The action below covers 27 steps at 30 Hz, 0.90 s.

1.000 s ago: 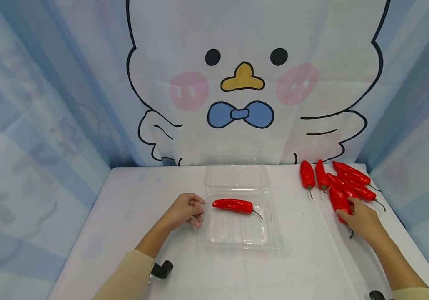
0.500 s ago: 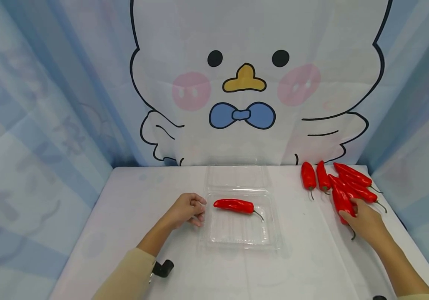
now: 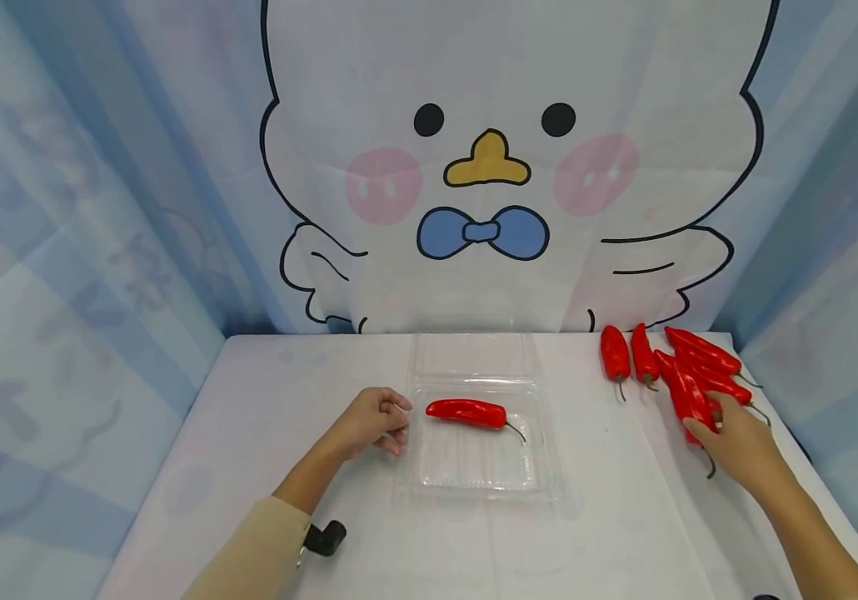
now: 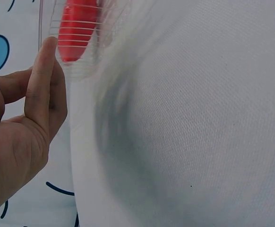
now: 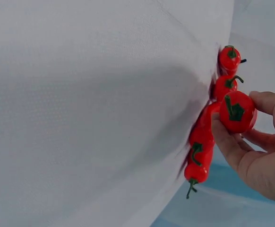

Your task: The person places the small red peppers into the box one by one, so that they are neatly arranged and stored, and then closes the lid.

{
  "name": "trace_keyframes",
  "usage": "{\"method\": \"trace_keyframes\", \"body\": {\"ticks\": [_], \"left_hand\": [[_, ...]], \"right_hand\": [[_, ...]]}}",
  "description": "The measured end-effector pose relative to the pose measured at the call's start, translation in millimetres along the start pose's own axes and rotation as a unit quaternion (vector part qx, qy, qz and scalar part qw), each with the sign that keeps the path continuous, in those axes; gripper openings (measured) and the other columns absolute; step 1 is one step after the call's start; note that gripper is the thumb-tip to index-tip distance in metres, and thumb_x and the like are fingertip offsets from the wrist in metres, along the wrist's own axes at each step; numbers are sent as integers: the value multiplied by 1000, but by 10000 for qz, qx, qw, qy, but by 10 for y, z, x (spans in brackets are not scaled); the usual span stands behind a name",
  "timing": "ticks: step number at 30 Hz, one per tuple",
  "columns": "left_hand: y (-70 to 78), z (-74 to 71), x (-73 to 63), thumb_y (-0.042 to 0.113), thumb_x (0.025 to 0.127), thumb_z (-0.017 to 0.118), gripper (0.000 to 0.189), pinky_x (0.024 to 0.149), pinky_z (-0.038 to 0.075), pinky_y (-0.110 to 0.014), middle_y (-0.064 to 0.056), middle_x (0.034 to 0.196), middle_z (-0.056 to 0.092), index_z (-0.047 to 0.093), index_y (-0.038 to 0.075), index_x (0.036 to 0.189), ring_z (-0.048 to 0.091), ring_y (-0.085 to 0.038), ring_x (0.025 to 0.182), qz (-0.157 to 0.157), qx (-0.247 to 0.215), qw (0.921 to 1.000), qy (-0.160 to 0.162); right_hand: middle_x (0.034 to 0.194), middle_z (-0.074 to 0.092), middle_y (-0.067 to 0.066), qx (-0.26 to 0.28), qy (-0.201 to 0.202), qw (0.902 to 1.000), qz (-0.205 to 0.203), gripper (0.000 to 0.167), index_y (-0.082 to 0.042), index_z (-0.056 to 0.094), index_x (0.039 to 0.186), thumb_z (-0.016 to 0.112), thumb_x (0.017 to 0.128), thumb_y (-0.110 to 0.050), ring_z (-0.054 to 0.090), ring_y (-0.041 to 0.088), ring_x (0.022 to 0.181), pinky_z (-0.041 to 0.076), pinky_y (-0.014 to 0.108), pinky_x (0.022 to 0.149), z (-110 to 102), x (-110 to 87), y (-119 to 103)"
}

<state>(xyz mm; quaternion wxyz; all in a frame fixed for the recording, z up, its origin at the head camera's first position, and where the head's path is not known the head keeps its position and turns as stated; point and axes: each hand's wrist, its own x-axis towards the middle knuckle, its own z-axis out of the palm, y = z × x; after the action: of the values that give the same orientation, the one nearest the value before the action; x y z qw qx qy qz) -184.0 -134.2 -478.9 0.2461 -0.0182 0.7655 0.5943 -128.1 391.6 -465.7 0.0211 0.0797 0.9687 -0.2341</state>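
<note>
A clear plastic clamshell box [image 3: 474, 468] lies with its lid laid back on the white table, and one red chili pepper [image 3: 466, 412] rests inside it. My left hand [image 3: 372, 423] is at the box's left side, fingers relaxed; in the left wrist view a fingertip meets the ribbed wall. Over at the right, my right hand [image 3: 732, 437] pinches another red chili pepper [image 5: 244, 124] between thumb and fingers, its green stem pointing toward the wrist camera. This pepper overlaps the pile in the head view.
Several more red chili peppers [image 3: 702, 350] lie in a loose group at the table's back right corner, two of them [image 3: 615, 354] a little apart to the left. A curtain [image 3: 489, 292] with a cartoon bird hangs behind the table [image 3: 586, 533].
The pinched pepper has shifted slightly right, with its tip swung against the neighbouring peppers, as my right hand moves. My left hand, the box and the pepper inside stay put.
</note>
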Motion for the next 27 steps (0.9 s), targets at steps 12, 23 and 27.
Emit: {"method": "trace_keyframes", "body": {"ticks": [12, 23, 27], "left_hand": [[-1, -4, 3, -1, 98, 64, 24, 59, 64, -32, -19, 90, 67, 60, -7, 121, 68, -18, 66, 26, -12, 10000, -26], [9, -9, -14, -1, 98, 64, 24, 59, 64, -31, -17, 89, 67, 60, -7, 121, 68, -18, 66, 32, -14, 10000, -5], [16, -7, -17, -1, 99, 64, 24, 59, 64, -31, -18, 90, 67, 60, -6, 121, 68, -18, 66, -7, 7, 10000, 13]], "right_hand": [[122, 51, 41, 197, 397, 9984, -340, 85, 16, 32, 148, 82, 87, -18, 57, 55, 101, 65, 50, 61, -109, -83, -99], [123, 55, 39, 53, 715, 9934, -898, 82, 12, 40, 147, 85, 84, -17, 55, 54, 103, 63, 61, 67, -175, -41, -217], [124, 55, 37, 31, 746, 9917, -1049, 80, 11, 42, 147, 85, 85, -18, 55, 52, 102, 63, 61, 67, -202, -53, -300]]}}
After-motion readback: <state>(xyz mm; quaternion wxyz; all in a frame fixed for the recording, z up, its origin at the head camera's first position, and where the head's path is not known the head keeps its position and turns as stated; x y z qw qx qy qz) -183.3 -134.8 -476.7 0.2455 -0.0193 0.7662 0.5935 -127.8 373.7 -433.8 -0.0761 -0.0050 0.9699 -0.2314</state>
